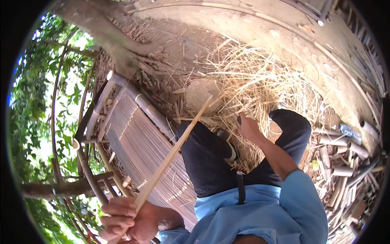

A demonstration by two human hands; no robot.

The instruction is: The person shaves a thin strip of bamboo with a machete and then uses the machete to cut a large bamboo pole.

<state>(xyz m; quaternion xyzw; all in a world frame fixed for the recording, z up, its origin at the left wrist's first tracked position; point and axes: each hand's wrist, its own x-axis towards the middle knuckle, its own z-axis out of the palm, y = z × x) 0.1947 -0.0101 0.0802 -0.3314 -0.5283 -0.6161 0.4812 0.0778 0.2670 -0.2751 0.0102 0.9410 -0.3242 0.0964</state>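
My left hand (136, 221) is closed around a long, pale bamboo strip (170, 156) at the lower left. The strip slants up and away past my left knee, and its far tip lies over a round, flat-topped block (201, 94) on the ground. Between my knees, my right hand (248, 129) is closed, with a small dark end of something showing at its fingers. The rest of that thing is hidden, so its kind cannot be told. The strip and my right hand are apart.
A slatted bamboo bench (140, 136) stands along my left side. Ahead lies a heap of bamboo shavings (260, 77), near a tree trunk (115, 40). Cut bamboo pieces (343, 171) and a plastic bottle (350, 133) are piled at right.
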